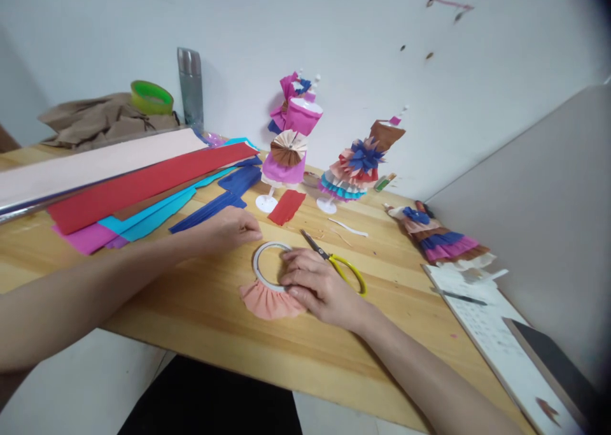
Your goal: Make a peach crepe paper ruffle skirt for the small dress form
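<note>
A white ring like a roll of double-sided tape (258, 266) lies on the table near its front edge. Fanning out below its lower side is a pleated strip of pink crepe paper (268, 301). My right hand (322, 285) rests over the ring's right side, fingers curled on its rim and thumb by the pink paper. Just above and left of the ring, my left hand (238, 226) is closed, fingertips pressed together; whatever they may hold is too small to make out. Scissors with yellow handles (351, 272) lie half open beyond my right hand.
Crepe paper sheets, including a red one (153, 183), cover the left side. Two dress stands (286, 158) (356, 167) stand by the wall. A flask (191, 88), green tape (151, 97), a red scrap (287, 207), a paper dress (443, 237) and a white board (496, 327) surround the work area.
</note>
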